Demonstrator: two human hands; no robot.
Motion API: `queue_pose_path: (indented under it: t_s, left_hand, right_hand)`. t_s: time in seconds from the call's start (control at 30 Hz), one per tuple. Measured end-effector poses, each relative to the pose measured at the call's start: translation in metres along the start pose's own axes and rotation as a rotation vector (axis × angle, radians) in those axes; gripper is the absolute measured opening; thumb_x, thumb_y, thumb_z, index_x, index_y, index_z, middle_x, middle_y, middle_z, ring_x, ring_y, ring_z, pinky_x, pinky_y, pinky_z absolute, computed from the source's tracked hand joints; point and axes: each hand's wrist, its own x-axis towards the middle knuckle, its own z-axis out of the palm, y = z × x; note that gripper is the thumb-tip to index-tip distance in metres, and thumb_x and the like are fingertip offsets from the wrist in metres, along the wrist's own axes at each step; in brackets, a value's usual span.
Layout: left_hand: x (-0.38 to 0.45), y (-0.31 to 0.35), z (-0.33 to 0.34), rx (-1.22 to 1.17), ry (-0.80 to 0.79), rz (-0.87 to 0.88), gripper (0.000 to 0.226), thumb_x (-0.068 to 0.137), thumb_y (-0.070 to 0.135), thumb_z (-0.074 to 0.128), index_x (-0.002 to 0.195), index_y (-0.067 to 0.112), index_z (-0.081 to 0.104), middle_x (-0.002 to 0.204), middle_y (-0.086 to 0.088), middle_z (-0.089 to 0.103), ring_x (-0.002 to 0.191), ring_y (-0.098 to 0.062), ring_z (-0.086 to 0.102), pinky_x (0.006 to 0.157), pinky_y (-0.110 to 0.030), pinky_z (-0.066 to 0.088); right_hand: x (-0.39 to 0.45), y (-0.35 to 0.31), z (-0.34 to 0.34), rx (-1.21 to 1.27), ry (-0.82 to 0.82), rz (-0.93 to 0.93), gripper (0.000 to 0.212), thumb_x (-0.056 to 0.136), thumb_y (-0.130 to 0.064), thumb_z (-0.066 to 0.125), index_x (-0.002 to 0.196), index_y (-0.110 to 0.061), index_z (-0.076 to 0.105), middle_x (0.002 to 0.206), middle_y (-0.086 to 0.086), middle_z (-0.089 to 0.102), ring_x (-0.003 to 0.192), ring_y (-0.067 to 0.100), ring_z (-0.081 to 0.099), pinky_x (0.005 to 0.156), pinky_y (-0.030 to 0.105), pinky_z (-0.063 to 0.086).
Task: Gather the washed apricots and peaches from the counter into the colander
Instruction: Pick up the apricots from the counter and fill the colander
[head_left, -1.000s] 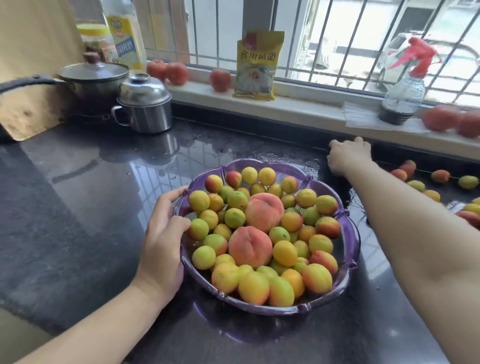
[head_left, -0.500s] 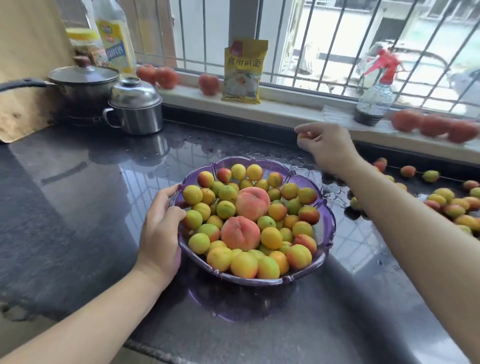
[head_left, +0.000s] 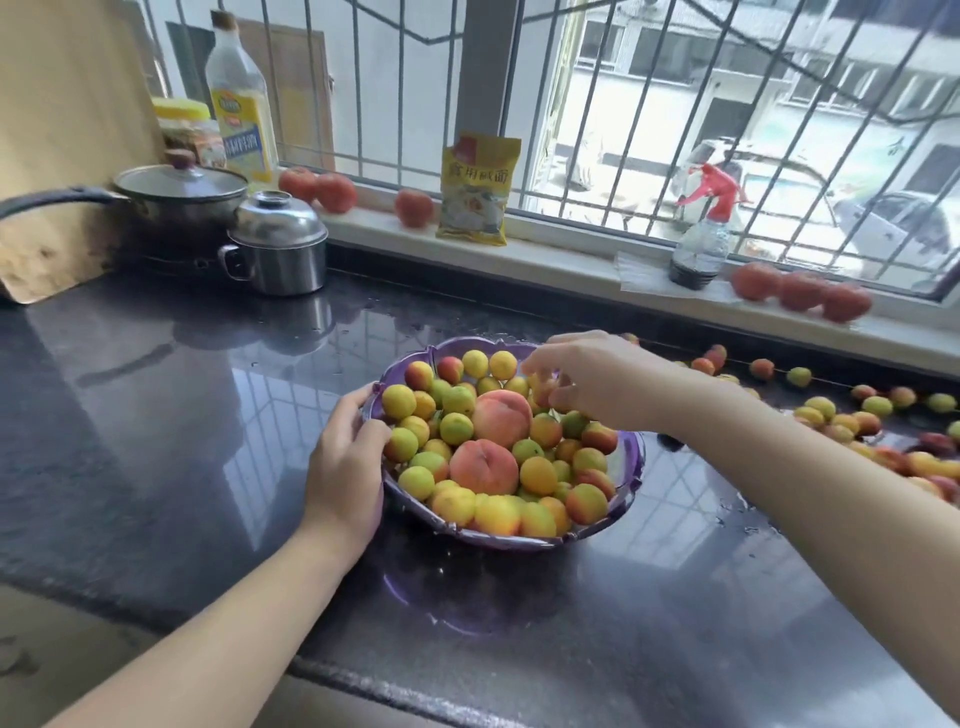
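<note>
Left hand (head_left: 345, 467) grips purple colander (head_left: 631, 467) rim, fingers curled. Right hand (head_left: 597, 384) above colander, fingers pinching small apricot (head_left: 544, 389).

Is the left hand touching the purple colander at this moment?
Touching. The head view shows the left hand on the near-left rim of the purple colander, its fingers curled over the edge with no gap.
</note>
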Motion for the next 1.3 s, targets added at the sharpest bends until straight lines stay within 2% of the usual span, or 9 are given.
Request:
queue_pose_path:
  t_s: [0.07, 0.2, 0.4, 0.63, 0.73, 0.83, 0.9, 1.03, 1.3]
  left_hand:
    - [-0.001, 0.001, 0.0, 0.019, 0.005, -0.003, 0.053, 0.076, 0.033, 0.05, 0.126, 0.031, 0.07, 0.109, 0.013, 0.076, 0.114, -0.02, 0.068, 0.104, -0.051, 0.054]
    - [0.0, 0.001, -0.001, 0.038, 0.003, -0.001, 0.052, 0.078, 0.035, 0.05, 0.126, 0.036, 0.07, 0.11, 0.013, 0.076, 0.112, -0.019, 0.069, 0.103, -0.055, 0.054]
    - [-0.001, 0.002, -0.001, 0.058, 0.001, -0.007, 0.053, 0.079, 0.037, 0.049, 0.128, 0.036, 0.068, 0.109, 0.012, 0.076, 0.109, -0.019, 0.069, 0.101, -0.055, 0.056]
    - [-0.001, 0.0, -0.002, 0.057, 0.007, 0.0, 0.056, 0.077, 0.043, 0.05, 0.129, 0.037, 0.068, 0.113, 0.013, 0.075, 0.113, -0.021, 0.069, 0.103, -0.057, 0.055]
    - [-0.001, 0.001, 0.0, 0.064, 0.011, 0.007, 0.054, 0.077, 0.041, 0.05, 0.127, 0.036, 0.068, 0.113, 0.015, 0.074, 0.113, -0.018, 0.068, 0.103, -0.056, 0.055]
    - [0.0, 0.0, 0.001, 0.057, 0.033, 0.027, 0.051, 0.078, 0.034, 0.05, 0.124, 0.032, 0.071, 0.104, 0.017, 0.076, 0.109, -0.018, 0.069, 0.103, -0.054, 0.054]
    - [0.001, -0.003, 0.002, 0.045, 0.039, 0.032, 0.05, 0.078, 0.032, 0.05, 0.122, 0.031, 0.072, 0.102, 0.017, 0.076, 0.108, -0.018, 0.069, 0.102, -0.053, 0.055]
    - [0.001, -0.004, 0.003, 0.029, 0.034, 0.042, 0.05, 0.077, 0.033, 0.05, 0.122, 0.03, 0.072, 0.105, 0.016, 0.077, 0.107, -0.015, 0.069, 0.101, -0.049, 0.056]
    - [0.005, -0.01, 0.0, -0.004, 0.02, 0.072, 0.043, 0.078, 0.03, 0.052, 0.115, 0.031, 0.074, 0.105, 0.009, 0.077, 0.11, -0.027, 0.069, 0.101, -0.059, 0.054]
  right_hand:
    - [0.001, -0.004, 0.002, -0.071, -0.027, -0.005, 0.026, 0.096, -0.018, 0.066, 0.121, -0.024, 0.065, 0.111, -0.007, 0.065, 0.093, 0.01, 0.059, 0.065, 0.014, 0.043]
    - [0.004, -0.007, -0.001, -0.136, -0.071, -0.015, 0.014, 0.094, -0.015, 0.068, 0.107, -0.021, 0.067, 0.104, -0.008, 0.062, 0.095, 0.011, 0.059, 0.073, 0.02, 0.052]
    - [0.009, 0.002, 0.009, -0.14, -0.077, -0.018, 0.018, 0.089, -0.009, 0.071, 0.101, -0.022, 0.067, 0.094, -0.01, 0.06, 0.085, 0.009, 0.061, 0.071, 0.026, 0.057]
    - [0.006, 0.005, 0.013, -0.107, -0.005, -0.048, 0.021, 0.093, -0.01, 0.067, 0.111, -0.021, 0.071, 0.098, -0.01, 0.06, 0.09, 0.01, 0.064, 0.064, 0.009, 0.043]
    - [-0.004, 0.017, 0.001, 0.138, 0.228, 0.084, 0.025, 0.097, -0.009, 0.063, 0.116, -0.021, 0.073, 0.105, -0.011, 0.065, 0.093, 0.008, 0.061, 0.08, 0.018, 0.047]
    - [-0.016, 0.056, -0.001, 0.337, 0.585, 0.346, 0.022, 0.097, -0.008, 0.061, 0.106, -0.021, 0.075, 0.099, -0.009, 0.072, 0.086, 0.008, 0.064, 0.08, 0.018, 0.047]
    - [-0.022, 0.089, 0.014, 0.334, 0.651, 0.544, 0.023, 0.095, -0.008, 0.058, 0.101, -0.021, 0.075, 0.098, -0.004, 0.074, 0.088, 0.014, 0.065, 0.085, 0.026, 0.052]
    - [-0.024, 0.138, 0.063, 0.249, 0.479, 0.746, 0.023, 0.093, -0.014, 0.056, 0.106, -0.019, 0.074, 0.113, 0.007, 0.074, 0.11, 0.032, 0.062, 0.099, 0.04, 0.048]
    - [0.01, 0.154, 0.087, -0.126, 0.279, 0.67, 0.033, 0.096, -0.021, 0.054, 0.127, -0.01, 0.055, 0.124, 0.019, 0.062, 0.116, 0.042, 0.045, 0.097, 0.049, 0.041]
